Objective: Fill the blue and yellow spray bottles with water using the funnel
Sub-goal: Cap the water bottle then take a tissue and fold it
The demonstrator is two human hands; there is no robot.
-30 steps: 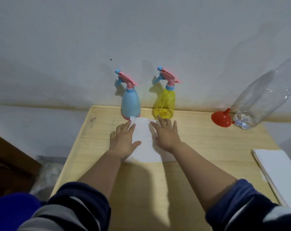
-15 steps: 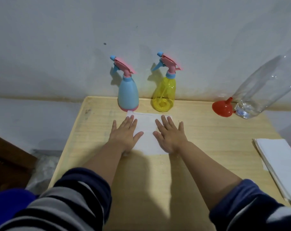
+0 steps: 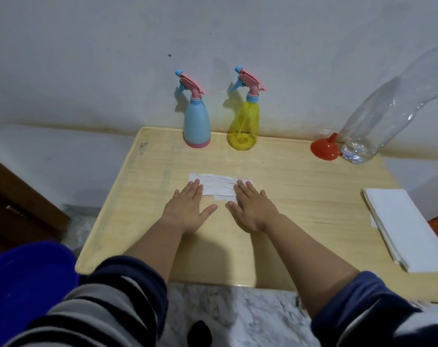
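Note:
The blue spray bottle (image 3: 197,121) and the yellow spray bottle (image 3: 245,123) stand side by side at the table's far edge against the wall, both with pink trigger heads on. A red funnel (image 3: 324,149) lies on its side at the far right, touching a large clear plastic bottle (image 3: 378,118) with a little water in its base. My left hand (image 3: 189,209) and my right hand (image 3: 250,206) lie flat, palms down, fingers apart, on the near edge of a white paper sheet (image 3: 219,183) in the middle of the table. Neither hand holds anything.
The wooden table (image 3: 300,196) stands against a pale wall. A stack of white paper (image 3: 406,226) lies at its right edge. A blue object (image 3: 25,284) sits low at the left, and marble floor (image 3: 238,316) shows below the table's near edge.
Both hands have slid back toward me across the white paper, away from the spray bottles, so more of the sheet shows. The camera view has pulled back and tilted down.

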